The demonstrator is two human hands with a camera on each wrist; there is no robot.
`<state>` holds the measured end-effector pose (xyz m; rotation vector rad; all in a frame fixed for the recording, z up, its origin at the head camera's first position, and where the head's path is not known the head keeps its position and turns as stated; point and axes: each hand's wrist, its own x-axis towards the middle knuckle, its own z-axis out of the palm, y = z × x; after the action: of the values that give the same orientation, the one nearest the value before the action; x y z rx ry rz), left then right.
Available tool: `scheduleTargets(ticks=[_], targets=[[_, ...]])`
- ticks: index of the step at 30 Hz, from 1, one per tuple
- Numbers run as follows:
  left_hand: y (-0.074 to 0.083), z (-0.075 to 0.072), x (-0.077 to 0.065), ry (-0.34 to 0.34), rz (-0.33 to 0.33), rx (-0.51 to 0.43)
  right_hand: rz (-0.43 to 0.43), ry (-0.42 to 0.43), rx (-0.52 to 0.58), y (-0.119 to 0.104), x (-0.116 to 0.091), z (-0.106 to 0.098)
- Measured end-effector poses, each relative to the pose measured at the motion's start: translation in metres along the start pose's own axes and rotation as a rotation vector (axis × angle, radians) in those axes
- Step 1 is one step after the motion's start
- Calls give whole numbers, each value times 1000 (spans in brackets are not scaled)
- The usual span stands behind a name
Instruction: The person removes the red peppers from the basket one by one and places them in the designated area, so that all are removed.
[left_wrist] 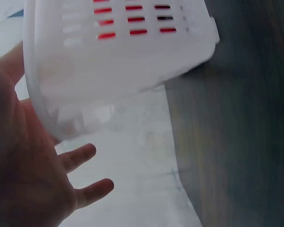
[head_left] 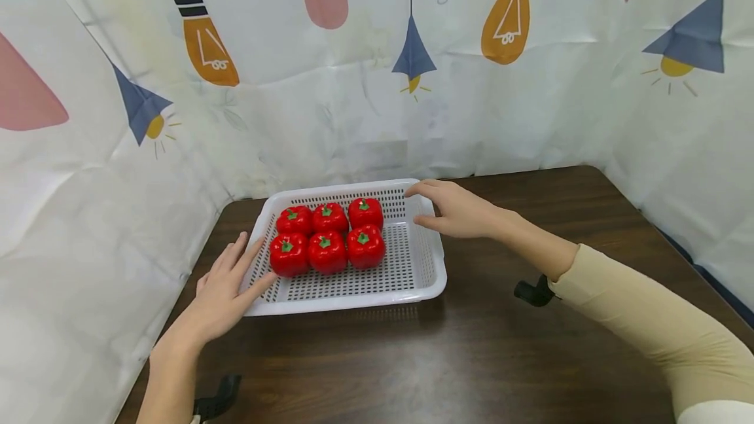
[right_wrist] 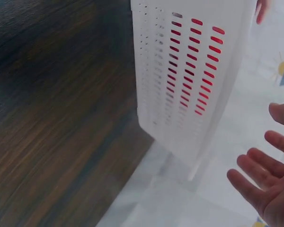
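hands (head_left: 219, 296) (head_left: 456, 209) flank white basket (head_left: 402, 260), six red peppers (head_left: 327, 255) inside

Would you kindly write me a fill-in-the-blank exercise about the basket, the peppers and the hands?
1. The peppers lie in two rows of ____.
2. The colour of the basket is ____.
3. The colour of the peppers' stems is ____.
4. The right hand is ____ from the peppers than the left hand.

Missing words: three; white; green; farther.

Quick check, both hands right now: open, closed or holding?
Left grip: open, fingers spread at the basket's left rim; contact can't be told.
Right grip: open, at the basket's right end, holding nothing.
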<state>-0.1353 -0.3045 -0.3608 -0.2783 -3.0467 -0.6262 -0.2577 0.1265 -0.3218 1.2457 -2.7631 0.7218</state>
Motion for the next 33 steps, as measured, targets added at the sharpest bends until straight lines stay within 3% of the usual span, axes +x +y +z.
scheduleTargets(ticks=[9,16,28,33], targets=[[-11,3,-8,-44,-13,-50,-76,-56,13,-5,19,19],[-14,8,-10,-52,-19,-88,-74,-110,7,-9,31,29],[-24,13,-13,9,61,-181,-137,-189,82,-14,48,43],[-24,16,-13,16,56,-176,-147,-209,71,-20,50,46]])
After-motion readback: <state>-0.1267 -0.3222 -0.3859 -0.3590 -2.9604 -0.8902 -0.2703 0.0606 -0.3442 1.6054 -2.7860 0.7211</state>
